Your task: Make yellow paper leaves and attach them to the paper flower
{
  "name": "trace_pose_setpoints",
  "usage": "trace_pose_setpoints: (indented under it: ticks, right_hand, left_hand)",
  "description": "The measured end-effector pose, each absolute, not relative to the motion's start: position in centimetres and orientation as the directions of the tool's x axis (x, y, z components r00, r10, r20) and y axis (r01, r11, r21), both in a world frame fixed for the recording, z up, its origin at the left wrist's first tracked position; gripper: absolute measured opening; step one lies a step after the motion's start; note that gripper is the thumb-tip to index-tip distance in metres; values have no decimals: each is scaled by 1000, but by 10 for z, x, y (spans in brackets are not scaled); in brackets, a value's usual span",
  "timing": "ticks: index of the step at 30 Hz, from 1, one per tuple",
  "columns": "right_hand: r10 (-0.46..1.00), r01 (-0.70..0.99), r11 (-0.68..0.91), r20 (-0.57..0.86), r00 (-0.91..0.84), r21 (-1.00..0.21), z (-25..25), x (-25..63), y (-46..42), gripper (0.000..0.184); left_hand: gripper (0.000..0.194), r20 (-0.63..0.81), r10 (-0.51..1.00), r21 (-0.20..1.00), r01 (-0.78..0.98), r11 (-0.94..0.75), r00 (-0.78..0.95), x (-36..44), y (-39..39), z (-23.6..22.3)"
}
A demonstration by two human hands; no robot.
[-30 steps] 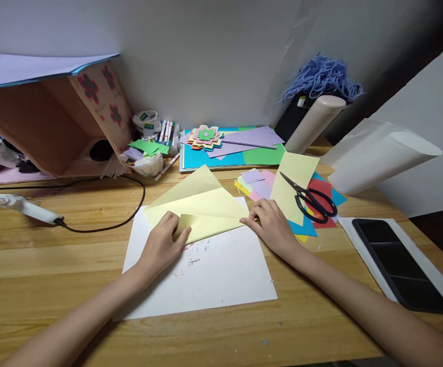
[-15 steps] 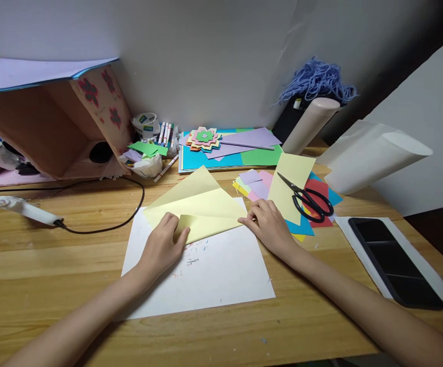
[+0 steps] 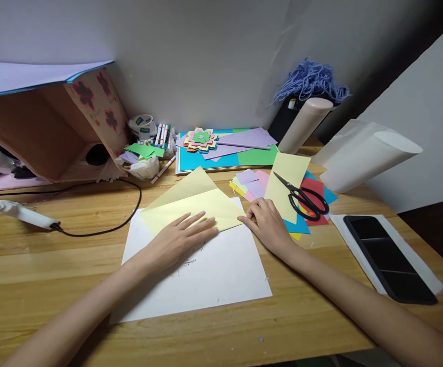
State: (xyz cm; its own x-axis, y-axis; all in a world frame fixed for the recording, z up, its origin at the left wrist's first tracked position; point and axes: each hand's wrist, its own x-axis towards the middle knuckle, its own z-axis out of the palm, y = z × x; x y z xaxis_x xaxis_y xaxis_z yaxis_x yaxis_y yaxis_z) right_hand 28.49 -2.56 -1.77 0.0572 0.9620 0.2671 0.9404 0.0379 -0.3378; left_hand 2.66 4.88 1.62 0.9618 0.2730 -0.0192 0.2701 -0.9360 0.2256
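A folded pale yellow paper (image 3: 194,201) lies on a white sheet (image 3: 206,275) on the wooden desk (image 3: 53,255). My left hand (image 3: 179,239) lies flat on the paper's lower fold, fingers stretched out toward the right. My right hand (image 3: 265,224) rests at the paper's right corner, fingertips pinched together on that tip. Both forearms reach in from the bottom edge.
Black scissors (image 3: 301,196) lie on coloured paper pieces at the right. A black phone (image 3: 389,257) sits on a white sheet further right. A glue gun (image 3: 19,214) with a black cord lies left. A cardboard house (image 3: 53,127), markers, tape and a paper flower (image 3: 200,138) stand behind.
My left hand has opened from a curled grip on the fold and slid right, flattening the flap. The right hand has stayed at the corner.
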Motion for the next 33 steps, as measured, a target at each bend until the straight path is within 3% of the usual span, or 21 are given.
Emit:
trace_pose_setpoints:
  ticks: [5, 13, 18, 20, 26, 33]
  right_hand:
    - [963, 946, 20, 259, 69, -324, -19, 288, -27, 21]
    - [961, 955, 106, 276, -26, -277, -18, 293, -29, 9]
    - [866, 827, 488, 269, -421, -279, -10, 284, -37, 33]
    - [820, 768, 571, 238, -520, -289, -9, 277, -40, 38]
    - [812, 761, 584, 184, -554, -283, -9, 267, -51, 48]
    - [828, 775, 487, -68, -556, -402, -2, 272, -54, 66]
  left_hand:
    - [58, -66, 246, 300, 255, -919, 967, 29, 52, 16]
    - [64, -51, 268, 268, 271, -924, 962, 28, 50, 11]
    - [63, -69, 272, 247, 280, -928, 960, 29, 48, 11]
    - [63, -69, 274, 244, 283, -928, 959, 30, 48, 11]
    - [61, -82, 268, 216, 279, -936, 960, 30, 48, 12]
    - [60, -87, 245, 171, 257, -951, 966, 29, 50, 10]
